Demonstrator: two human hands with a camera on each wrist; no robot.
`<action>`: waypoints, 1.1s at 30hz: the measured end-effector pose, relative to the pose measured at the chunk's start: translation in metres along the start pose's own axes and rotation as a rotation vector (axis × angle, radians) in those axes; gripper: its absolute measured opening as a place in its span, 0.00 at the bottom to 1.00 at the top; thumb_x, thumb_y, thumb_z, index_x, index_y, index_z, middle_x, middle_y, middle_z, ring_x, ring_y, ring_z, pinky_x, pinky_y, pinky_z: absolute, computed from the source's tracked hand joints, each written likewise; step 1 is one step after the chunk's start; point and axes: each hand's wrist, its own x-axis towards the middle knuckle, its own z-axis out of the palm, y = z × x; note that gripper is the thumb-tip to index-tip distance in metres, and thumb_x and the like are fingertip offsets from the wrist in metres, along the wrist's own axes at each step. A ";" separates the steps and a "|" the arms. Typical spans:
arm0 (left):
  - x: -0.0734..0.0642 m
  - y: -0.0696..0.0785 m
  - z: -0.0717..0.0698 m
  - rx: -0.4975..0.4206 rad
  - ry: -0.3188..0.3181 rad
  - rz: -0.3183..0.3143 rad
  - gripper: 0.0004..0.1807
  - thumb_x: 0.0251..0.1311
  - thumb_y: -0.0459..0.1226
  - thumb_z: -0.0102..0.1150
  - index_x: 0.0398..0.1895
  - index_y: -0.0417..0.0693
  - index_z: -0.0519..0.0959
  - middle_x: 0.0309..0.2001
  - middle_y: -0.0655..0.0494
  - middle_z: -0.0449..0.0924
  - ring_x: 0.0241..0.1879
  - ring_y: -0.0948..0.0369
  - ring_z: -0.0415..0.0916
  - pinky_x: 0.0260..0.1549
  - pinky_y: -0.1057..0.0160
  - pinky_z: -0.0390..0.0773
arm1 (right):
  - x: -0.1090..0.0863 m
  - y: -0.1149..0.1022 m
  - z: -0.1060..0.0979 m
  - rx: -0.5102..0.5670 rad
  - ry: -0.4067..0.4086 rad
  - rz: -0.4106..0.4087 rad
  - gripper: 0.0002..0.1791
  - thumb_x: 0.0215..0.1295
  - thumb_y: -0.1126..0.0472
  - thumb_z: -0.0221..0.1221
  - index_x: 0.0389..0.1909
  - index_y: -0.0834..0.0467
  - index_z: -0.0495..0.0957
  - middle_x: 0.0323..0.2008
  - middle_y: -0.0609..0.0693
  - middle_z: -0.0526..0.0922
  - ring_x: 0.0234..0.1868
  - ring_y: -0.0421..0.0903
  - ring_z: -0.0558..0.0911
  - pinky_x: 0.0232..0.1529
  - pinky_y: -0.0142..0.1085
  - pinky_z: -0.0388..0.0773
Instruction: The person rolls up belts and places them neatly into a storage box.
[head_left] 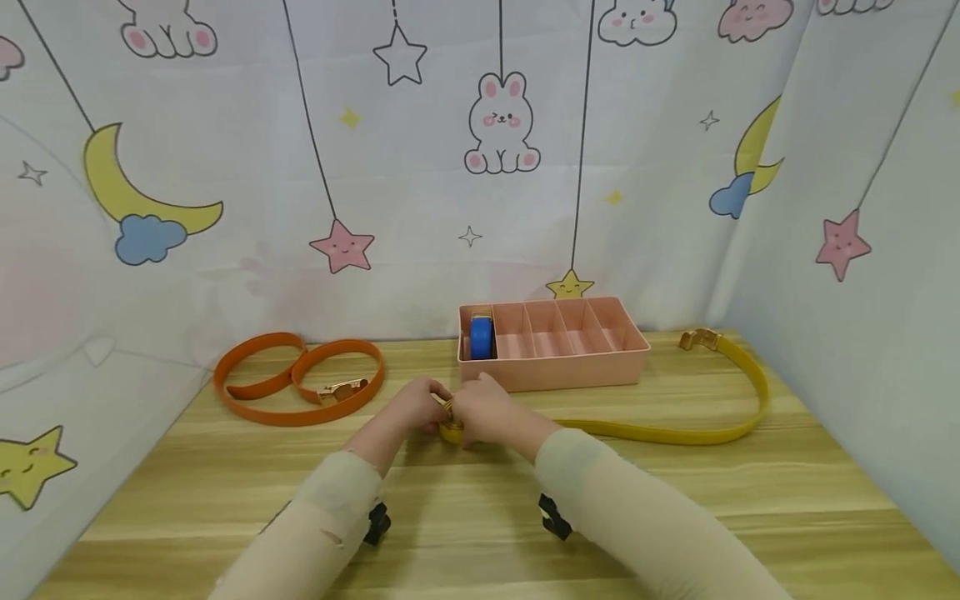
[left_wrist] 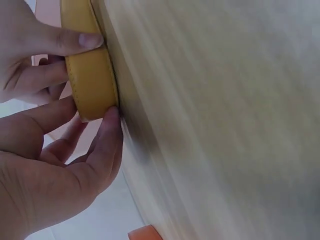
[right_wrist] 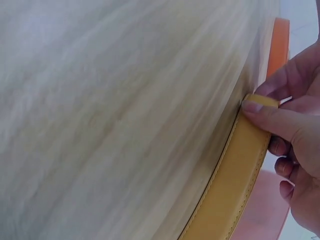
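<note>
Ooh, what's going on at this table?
A person is working on a yellow belt with both hands. The left hand and right hand pinch it where it is curled round, while the rest trails off to the right, ending in a gold buckle. Behind the hands is a pink box with a blue roll in its far-left compartment. An orange belt lies in loose loops on the left, with no hand on it.

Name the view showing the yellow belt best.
The head view: only there does the yellow belt show its long curve and gold buckle. The left wrist view shows a short bent stretch up close; the right wrist view, only stitched strap.
</note>
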 end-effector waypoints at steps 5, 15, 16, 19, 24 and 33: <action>0.002 0.001 0.003 -0.027 -0.007 0.025 0.17 0.53 0.22 0.60 0.48 0.34 0.80 0.37 0.47 0.79 0.28 0.59 0.73 0.28 0.62 0.80 | -0.004 0.002 -0.001 0.017 0.007 -0.023 0.15 0.47 0.43 0.74 0.18 0.46 0.82 0.20 0.37 0.76 0.34 0.40 0.74 0.39 0.36 0.60; 0.008 0.003 -0.002 0.098 -0.120 0.107 0.13 0.57 0.22 0.59 0.45 0.37 0.81 0.43 0.43 0.80 0.35 0.57 0.75 0.33 0.59 0.81 | -0.011 0.015 -0.002 -0.018 0.006 -0.185 0.13 0.49 0.41 0.73 0.31 0.43 0.87 0.23 0.34 0.74 0.35 0.40 0.69 0.37 0.37 0.57; 0.009 0.003 -0.003 0.102 -0.129 0.108 0.14 0.57 0.22 0.59 0.47 0.36 0.81 0.44 0.42 0.79 0.37 0.56 0.76 0.34 0.59 0.81 | -0.012 0.017 -0.003 -0.026 0.005 -0.193 0.13 0.48 0.41 0.73 0.32 0.42 0.87 0.23 0.34 0.74 0.36 0.40 0.68 0.37 0.37 0.57; 0.009 0.004 -0.005 0.113 -0.154 0.111 0.16 0.59 0.23 0.59 0.51 0.36 0.81 0.49 0.40 0.78 0.44 0.53 0.76 0.36 0.57 0.81 | -0.013 0.021 -0.007 -0.059 -0.001 -0.209 0.18 0.45 0.41 0.74 0.37 0.42 0.88 0.26 0.32 0.77 0.40 0.41 0.69 0.38 0.37 0.58; 0.010 0.002 -0.008 0.104 -0.178 0.113 0.17 0.61 0.24 0.58 0.54 0.38 0.80 0.53 0.41 0.77 0.50 0.51 0.75 0.39 0.58 0.81 | -0.012 0.025 -0.008 -0.125 -0.003 -0.231 0.17 0.46 0.41 0.74 0.37 0.41 0.88 0.34 0.33 0.80 0.43 0.41 0.70 0.41 0.37 0.59; 0.004 -0.004 -0.008 -0.011 -0.140 0.077 0.16 0.61 0.27 0.61 0.53 0.37 0.82 0.49 0.46 0.80 0.33 0.60 0.75 0.38 0.59 0.81 | -0.006 0.019 -0.003 -0.117 0.007 -0.229 0.10 0.49 0.44 0.73 0.22 0.45 0.87 0.23 0.34 0.78 0.35 0.39 0.70 0.36 0.35 0.58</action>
